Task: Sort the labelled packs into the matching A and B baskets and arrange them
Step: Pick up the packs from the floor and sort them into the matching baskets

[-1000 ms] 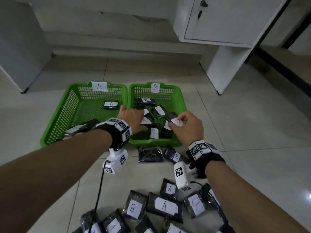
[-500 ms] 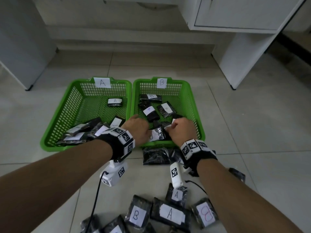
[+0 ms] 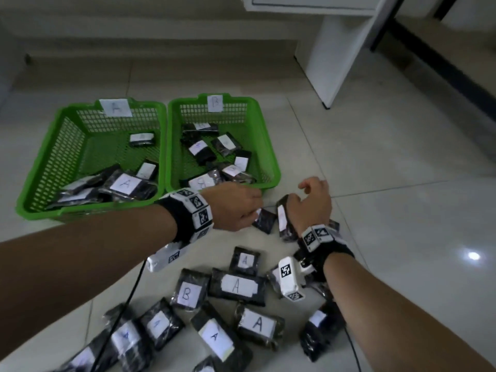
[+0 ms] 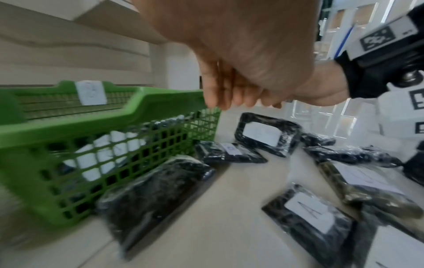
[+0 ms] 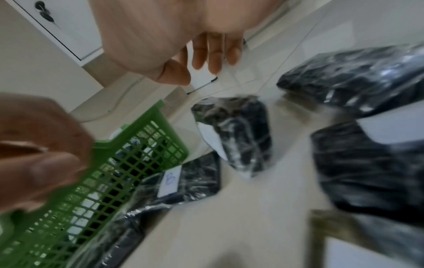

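Two green baskets stand side by side on the floor. Basket A [image 3: 61,162] on the left holds A packs [image 3: 126,183], and basket B [image 3: 273,167] holds B packs [image 3: 200,150]. Both hands hover just in front of basket B [image 4: 91,117]. My left hand [image 3: 253,210] has its fingers curled down over a small black pack [image 3: 265,221] and grips nothing that I can see. My right hand [image 3: 303,191] is loosely open and empty [image 5: 201,67], above a pack tilted on its edge [image 3: 283,218]. More black packs labelled A [image 3: 236,285] and B [image 3: 189,291] lie nearer me.
A face-down pack [image 4: 156,185] leans against basket B's front wall. A white cabinet leg [image 3: 335,49] stands at the back right, beside a dark door frame [image 3: 442,63]. A black cable [image 3: 128,299] runs from my left wrist across the packs.
Both hands have come out of basket B and moved back and to the right, to the packs on the floor in front of it. The head view has tilted down.
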Tool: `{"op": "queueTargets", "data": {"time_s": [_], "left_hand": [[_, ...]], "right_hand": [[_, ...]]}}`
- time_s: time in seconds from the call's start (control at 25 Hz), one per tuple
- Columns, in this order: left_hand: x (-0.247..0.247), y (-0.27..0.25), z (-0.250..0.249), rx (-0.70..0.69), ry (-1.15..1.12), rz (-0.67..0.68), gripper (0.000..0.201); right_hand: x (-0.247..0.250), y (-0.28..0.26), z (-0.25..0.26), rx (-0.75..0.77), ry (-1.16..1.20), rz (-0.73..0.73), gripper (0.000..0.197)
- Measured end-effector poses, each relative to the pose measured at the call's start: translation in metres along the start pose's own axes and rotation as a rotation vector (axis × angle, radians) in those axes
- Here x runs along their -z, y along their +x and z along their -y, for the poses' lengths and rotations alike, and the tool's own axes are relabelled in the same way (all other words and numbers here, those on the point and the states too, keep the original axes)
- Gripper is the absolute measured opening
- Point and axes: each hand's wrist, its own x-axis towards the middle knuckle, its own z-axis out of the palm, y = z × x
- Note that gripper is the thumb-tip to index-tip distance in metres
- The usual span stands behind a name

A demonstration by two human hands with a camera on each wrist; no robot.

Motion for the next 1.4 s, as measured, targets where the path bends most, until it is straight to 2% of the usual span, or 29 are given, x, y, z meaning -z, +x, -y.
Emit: {"op": "queueTargets", "data": {"time_s": [0.04,0.16,0.24,0.32,0.44,0.6,0.68,0.76,0.84,1.0,1.08,1.2,1.28,1.4], "left_hand": [[-0.01,0.009,-0.006,-0.001,-0.01,0.067,0.016],[-0.032,0.027,-0.014,0.138,-0.014,0.347,0.041],[-0.041,0.037,-0.018,0.179,0.041,0.436,0.049],[-0.047,0.039,-0.022,0.179,0.092,0.472,0.051],[-0.049,0.034,-0.025,0.158,0.175,0.439,0.051],[-0.031,0.025,-0.022,0.173,-0.074,0.343,0.056],[-0.018,0.015,-0.022,0.183,-0.158,0.191,0.059],[-0.007,0.002,-0.02,0.21,-0.216,-0.025,0.06],[0.005,-0.01,-0.007,0.272,-0.239,-0.199,0.059],[0.021,-0.025,0.036,0.55,-0.223,-0.31,0.048],[0.022,-0.027,0.06,0.712,-0.237,-0.304,0.037],[0.011,-0.026,0.088,0.916,-0.246,-0.079,0.033],[0.0,-0.026,0.097,0.98,-0.254,0.047,0.035],[-0.015,-0.026,0.098,1.015,-0.236,0.096,0.03]], "right_hand": [[0.002,-0.003,-0.008,-0.056,-0.032,0.079,0.027],[0.002,-0.012,-0.019,-0.161,-0.113,0.346,0.055],[0.004,-0.015,-0.025,-0.166,-0.127,0.419,0.068],[0.005,-0.015,-0.032,-0.194,-0.079,0.42,0.066],[0.014,-0.013,-0.04,-0.294,0.048,0.392,0.061],[0.028,-0.015,-0.043,-0.315,0.236,0.361,0.05],[0.031,-0.016,-0.035,-0.305,0.284,0.332,0.051],[0.031,-0.017,-0.026,-0.257,0.285,0.311,0.064],[0.028,-0.018,-0.013,-0.196,0.266,0.28,0.073],[0.02,-0.015,0.018,-0.059,0.295,0.177,0.06],[0.012,-0.009,0.032,0.072,0.26,0.139,0.053],[-0.001,0.01,0.053,0.163,0.173,0.168,0.055],[-0.013,0.027,0.064,0.209,0.092,0.2,0.045],[-0.04,0.045,0.071,0.242,-0.109,0.264,0.034]]}}
